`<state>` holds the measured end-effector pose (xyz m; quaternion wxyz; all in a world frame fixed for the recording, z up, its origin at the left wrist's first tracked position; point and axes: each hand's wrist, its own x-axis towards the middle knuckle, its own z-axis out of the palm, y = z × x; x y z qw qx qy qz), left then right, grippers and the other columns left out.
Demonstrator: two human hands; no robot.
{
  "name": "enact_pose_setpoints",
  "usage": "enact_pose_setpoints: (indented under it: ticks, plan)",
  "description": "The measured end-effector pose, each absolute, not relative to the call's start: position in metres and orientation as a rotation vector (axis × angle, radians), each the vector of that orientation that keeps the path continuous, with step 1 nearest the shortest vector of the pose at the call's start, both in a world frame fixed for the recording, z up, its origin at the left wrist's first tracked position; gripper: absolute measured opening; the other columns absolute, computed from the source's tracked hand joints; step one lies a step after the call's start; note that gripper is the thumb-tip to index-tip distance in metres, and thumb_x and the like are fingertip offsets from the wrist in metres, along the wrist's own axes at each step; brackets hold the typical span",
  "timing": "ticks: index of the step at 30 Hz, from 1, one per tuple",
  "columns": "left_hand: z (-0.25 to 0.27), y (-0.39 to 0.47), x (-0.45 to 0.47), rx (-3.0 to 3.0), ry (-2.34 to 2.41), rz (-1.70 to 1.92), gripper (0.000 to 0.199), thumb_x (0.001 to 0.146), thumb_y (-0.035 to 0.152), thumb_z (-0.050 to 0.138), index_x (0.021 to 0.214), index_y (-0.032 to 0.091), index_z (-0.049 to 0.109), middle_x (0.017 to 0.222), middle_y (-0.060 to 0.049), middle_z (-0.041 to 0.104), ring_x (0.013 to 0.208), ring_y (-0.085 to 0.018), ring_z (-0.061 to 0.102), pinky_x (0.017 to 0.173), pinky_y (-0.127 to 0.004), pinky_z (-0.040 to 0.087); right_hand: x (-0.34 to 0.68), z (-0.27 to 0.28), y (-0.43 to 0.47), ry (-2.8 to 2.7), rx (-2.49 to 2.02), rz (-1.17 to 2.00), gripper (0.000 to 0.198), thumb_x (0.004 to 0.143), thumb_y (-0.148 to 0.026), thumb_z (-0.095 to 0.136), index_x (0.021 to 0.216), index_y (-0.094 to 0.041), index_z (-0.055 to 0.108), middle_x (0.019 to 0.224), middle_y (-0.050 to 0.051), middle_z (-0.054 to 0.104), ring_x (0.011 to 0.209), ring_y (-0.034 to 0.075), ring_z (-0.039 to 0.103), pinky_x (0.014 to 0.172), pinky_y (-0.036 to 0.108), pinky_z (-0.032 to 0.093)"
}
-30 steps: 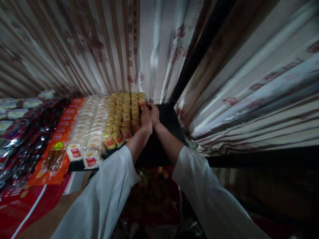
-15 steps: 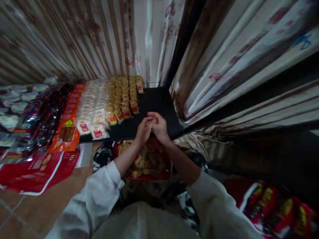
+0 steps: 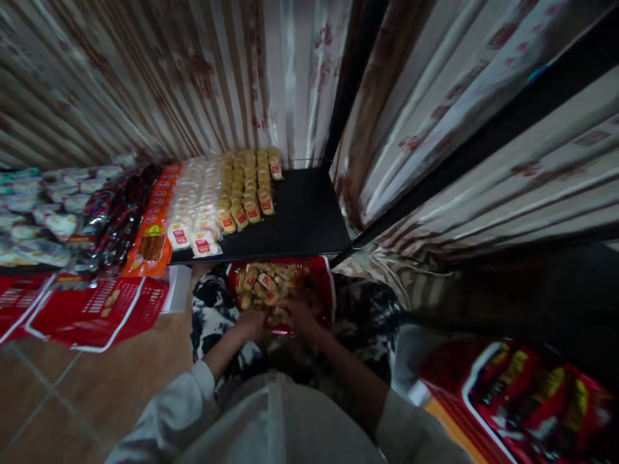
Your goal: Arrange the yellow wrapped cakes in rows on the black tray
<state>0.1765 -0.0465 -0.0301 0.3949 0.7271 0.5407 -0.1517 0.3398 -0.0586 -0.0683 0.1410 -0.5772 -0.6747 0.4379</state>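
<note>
A red bag (image 3: 331,293) rests on my lap, between the knees of my patterned trousers. Its top shows several small wrapped yellow snack cakes (image 3: 264,283). My left hand (image 3: 254,323) is at the bag's near left edge, its fingers dim and partly hidden. Close beside it, my right hand (image 3: 300,317) reaches over the cakes from the right, fingertips pointing toward the left hand. Shadow and blur hide whether either hand grips anything. Just beyond the bag, rows of similar yellow cakes (image 3: 239,183) stand on a black shelf (image 3: 304,219).
White wrapped cakes (image 3: 193,206), an orange snack packet (image 3: 157,222) and dark packets (image 3: 118,222) line the shelf leftward. Red bags hang below, including a white-handled bag (image 3: 104,309). Another red bag (image 3: 536,399) holds packets at lower right. Curtains (image 3: 290,77) and a black post (image 3: 355,84) stand behind.
Both hands have come down and back from the shelf's front edge, where they were clasped together, to the bag on my lap. The view has shifted slightly.
</note>
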Motion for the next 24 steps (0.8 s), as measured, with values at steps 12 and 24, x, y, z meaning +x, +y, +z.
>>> enact_pose_setpoints:
  ticks: [12, 24]
  plan:
    - [-0.023, -0.060, 0.171, 1.677, 1.322, 0.141, 0.041, 0.074, 0.017, 0.052, 0.114, 0.020, 0.061, 0.124, -0.007, 0.060, 0.117, -0.021, 0.052, 0.102, -0.031, 0.036, 0.351, -0.065, -0.059, -1.713, -1.641, 1.277, 0.023, 0.078, -0.017, 0.049, 0.089, -0.018, 0.069, 0.089, 0.007, 0.072, 0.085, 0.021, 0.065, 0.081, 0.033, 0.048]
    - [0.033, -0.038, 0.195, 0.711, 1.019, 0.735, 0.029, 0.051, 0.013, 0.058, 0.078, 0.016, 0.069, 0.070, 0.000, 0.065, 0.065, -0.013, 0.057, 0.063, -0.023, 0.041, 0.368, -0.005, -0.041, -1.504, -1.206, 1.621, 0.033, 0.078, -0.031, 0.055, 0.109, -0.023, 0.065, 0.090, 0.005, 0.071, 0.079, 0.019, 0.065, 0.076, 0.034, 0.052]
